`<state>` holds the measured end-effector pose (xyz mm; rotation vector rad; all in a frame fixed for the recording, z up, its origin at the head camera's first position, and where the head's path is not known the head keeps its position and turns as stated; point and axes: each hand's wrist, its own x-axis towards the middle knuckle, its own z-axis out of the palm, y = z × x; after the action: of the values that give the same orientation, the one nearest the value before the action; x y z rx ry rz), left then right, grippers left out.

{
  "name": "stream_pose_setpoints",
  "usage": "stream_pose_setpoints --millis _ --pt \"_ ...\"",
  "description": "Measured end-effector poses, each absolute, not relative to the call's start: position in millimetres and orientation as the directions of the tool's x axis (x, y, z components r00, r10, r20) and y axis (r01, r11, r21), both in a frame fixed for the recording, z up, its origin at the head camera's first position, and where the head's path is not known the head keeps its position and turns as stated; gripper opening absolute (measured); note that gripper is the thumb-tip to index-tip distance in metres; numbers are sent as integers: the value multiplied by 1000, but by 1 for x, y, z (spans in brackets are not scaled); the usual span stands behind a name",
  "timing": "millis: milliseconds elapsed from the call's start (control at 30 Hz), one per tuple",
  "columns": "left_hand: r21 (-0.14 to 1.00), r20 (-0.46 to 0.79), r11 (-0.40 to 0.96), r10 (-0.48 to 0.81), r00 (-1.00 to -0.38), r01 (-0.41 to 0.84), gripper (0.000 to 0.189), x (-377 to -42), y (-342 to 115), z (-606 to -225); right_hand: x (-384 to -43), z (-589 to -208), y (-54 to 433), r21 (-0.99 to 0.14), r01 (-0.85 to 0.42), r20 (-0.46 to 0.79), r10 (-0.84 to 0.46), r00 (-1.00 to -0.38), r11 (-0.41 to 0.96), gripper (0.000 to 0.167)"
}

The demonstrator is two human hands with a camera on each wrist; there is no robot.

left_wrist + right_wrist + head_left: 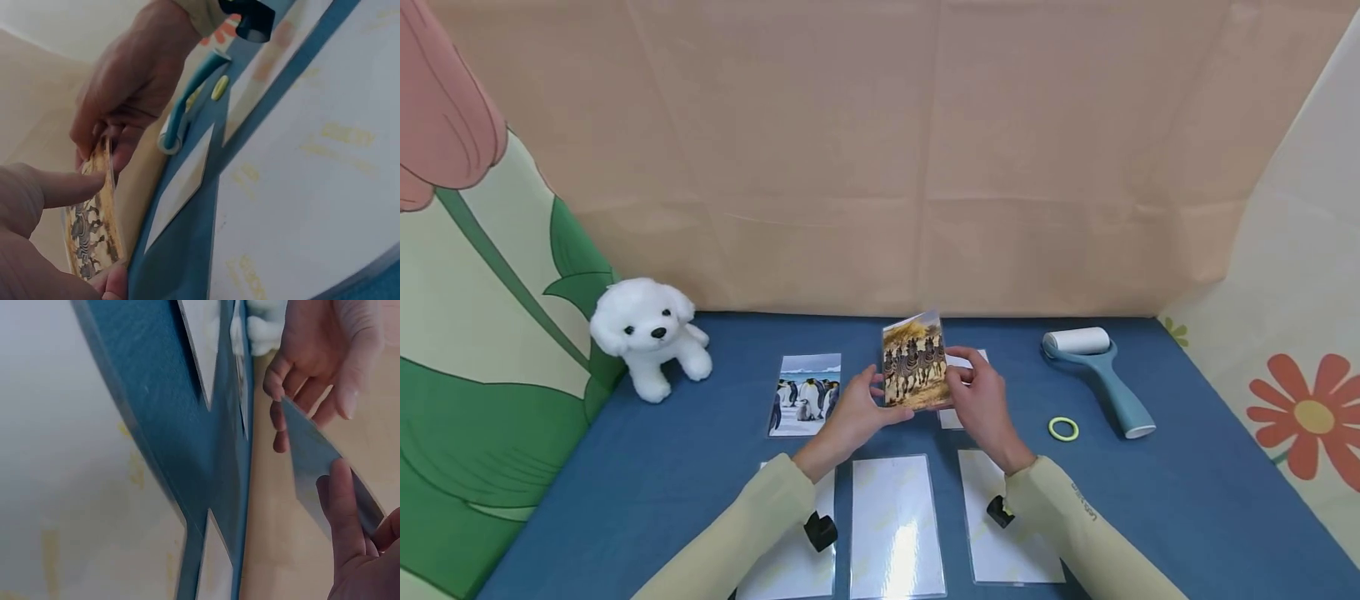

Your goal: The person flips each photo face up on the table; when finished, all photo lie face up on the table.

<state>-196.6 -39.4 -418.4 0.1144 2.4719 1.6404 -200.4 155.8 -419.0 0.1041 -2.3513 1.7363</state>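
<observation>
A picture card of zebras point(913, 362) is held up above the table, its picture toward the head view. My right hand point(983, 404) pinches its lower right edge between thumb and fingers; the card's pale back point(312, 459) shows in the right wrist view. My left hand point(861, 410) is at the card's left side, thumb stretched out and fingertips right at the edge. A penguin picture card point(808, 392) lies to the left. Behind the right hand a white card point(951, 419) is partly hidden.
Three larger white laminated sheets point(897, 525) lie along the front, the outer two partly covered by the sleeves. A white plush dog point(647, 333) sits at the back left. On the right are a lint roller point(1101, 367) and a yellow-green ring point(1063, 429).
</observation>
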Motion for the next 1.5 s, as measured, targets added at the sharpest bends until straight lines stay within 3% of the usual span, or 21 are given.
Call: stream_pose_setpoints --millis 133,300,567,800,1000,1500 --pt "899 -66 438 146 -987 5 102 -195 -43 -420 -198 -421 154 -913 -174 214 71 -974 370 36" --pt "879 -23 475 148 -989 51 103 -195 -47 -421 -195 -422 154 -940 -151 162 11 -987 306 37" --pt "837 14 538 166 -986 103 107 -194 -53 -423 -193 -425 156 -906 -157 136 -81 -987 393 54" --pt "817 55 558 176 -983 145 106 -194 -60 -428 -193 -426 162 -765 -280 209 -188 -960 580 72" --pt "787 70 592 190 -979 171 106 -195 -64 -431 -193 -427 163 -654 -370 231 -293 -928 659 79" --pt "705 97 677 204 -974 212 100 -192 -71 -433 -196 -433 157 -501 -391 223 -321 -920 772 81"
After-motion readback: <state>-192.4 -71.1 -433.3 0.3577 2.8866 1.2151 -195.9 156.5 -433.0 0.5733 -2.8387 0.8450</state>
